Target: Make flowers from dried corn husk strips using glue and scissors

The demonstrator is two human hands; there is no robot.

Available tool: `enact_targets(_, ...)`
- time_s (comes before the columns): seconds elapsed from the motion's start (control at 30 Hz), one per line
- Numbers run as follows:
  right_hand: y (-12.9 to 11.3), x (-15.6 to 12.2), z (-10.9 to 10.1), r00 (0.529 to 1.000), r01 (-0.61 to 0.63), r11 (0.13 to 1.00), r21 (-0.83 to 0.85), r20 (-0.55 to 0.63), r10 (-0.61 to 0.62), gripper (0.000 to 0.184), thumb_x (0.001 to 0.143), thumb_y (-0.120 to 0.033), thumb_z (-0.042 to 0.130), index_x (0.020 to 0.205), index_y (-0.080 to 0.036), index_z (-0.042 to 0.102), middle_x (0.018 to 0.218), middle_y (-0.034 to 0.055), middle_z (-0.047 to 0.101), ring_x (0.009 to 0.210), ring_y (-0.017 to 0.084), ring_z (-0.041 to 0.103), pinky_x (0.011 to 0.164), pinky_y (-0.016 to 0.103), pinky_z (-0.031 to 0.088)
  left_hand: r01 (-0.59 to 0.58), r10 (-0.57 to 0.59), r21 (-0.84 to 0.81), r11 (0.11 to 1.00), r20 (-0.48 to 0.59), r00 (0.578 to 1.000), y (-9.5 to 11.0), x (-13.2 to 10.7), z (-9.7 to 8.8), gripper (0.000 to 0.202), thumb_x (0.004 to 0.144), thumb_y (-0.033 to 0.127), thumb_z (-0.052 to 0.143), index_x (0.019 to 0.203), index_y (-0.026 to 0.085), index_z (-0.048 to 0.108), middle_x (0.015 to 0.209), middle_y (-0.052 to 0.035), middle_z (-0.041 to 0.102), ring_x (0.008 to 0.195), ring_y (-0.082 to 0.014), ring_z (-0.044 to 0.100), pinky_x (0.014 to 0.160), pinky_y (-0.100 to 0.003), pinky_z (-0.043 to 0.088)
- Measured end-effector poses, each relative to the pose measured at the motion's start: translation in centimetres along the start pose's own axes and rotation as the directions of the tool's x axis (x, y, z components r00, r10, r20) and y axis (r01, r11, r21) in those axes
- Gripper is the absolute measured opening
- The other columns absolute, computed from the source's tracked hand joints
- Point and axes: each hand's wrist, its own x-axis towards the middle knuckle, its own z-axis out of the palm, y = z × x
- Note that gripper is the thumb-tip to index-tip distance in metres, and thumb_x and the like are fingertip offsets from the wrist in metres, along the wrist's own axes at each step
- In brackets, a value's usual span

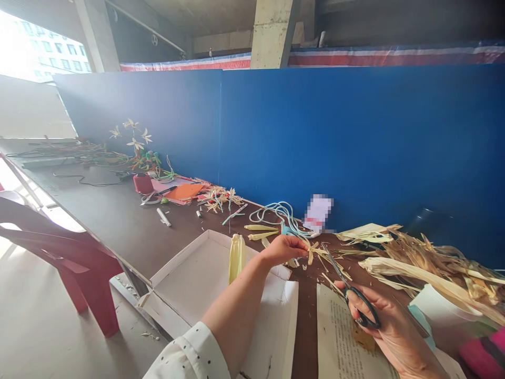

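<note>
Pinched in the fingertips of my left hand (284, 249) is a small flower shape of dried corn husk (313, 251), its pale strips spreading out above the table. My right hand (384, 318) grips a pair of scissors (365, 302) by the black handles. The metal blades point up and to the left, with their tips close to the husk flower's right side. Whether the blades touch the husk, I cannot tell. Small husk scraps lie on the table beneath both hands.
A white box (185, 268) with a folded husk (236, 258) stands at left. A printed sheet (331, 331) lies near my right hand. Dried husks (434, 258) and a white cup (444, 302) sit at right. A blue partition (355, 137) borders the table; a red chair (79, 263) stands left.
</note>
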Motion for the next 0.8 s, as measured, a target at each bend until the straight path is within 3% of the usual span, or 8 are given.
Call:
enact_targets(0.47, 0.21, 0.02, -0.33, 0.999, 0.009, 0.999, 0.036, 0.049, -0.011, 0.044, 0.064, -0.046, 0.077, 0.1, -0.023, 0.071, 0.061, -0.0007, 0.044, 0.058, 0.011, 0.031, 0.047, 0.022, 0.023, -0.005, 0.004, 0.042, 0.999, 0.027, 1.0, -0.35, 0.11, -0.06, 0.024, 0.064, 0.028, 0.073, 0.083, 0.013, 0.072, 0.072, -0.0006, 0.063, 0.063, -0.0081, 0.05, 0.068, -0.023, 0.04)
enact_targets(0.8, -0.03, 0.03, 0.06, 0.999, 0.007, 1.0, 0.001, 0.031, -0.007, 0.046, 0.065, -0.046, 0.076, 0.104, -0.023, 0.071, 0.064, 0.0006, 0.046, 0.06, 0.013, 0.034, 0.047, 0.023, 0.025, 0.023, -0.022, -0.015, 1.0, 0.041, 0.999, -0.37, 0.03, 0.46, 0.027, 0.062, 0.029, 0.076, 0.083, 0.013, 0.072, 0.069, -0.0001, 0.063, 0.062, -0.0082, 0.052, 0.067, -0.023, 0.042)
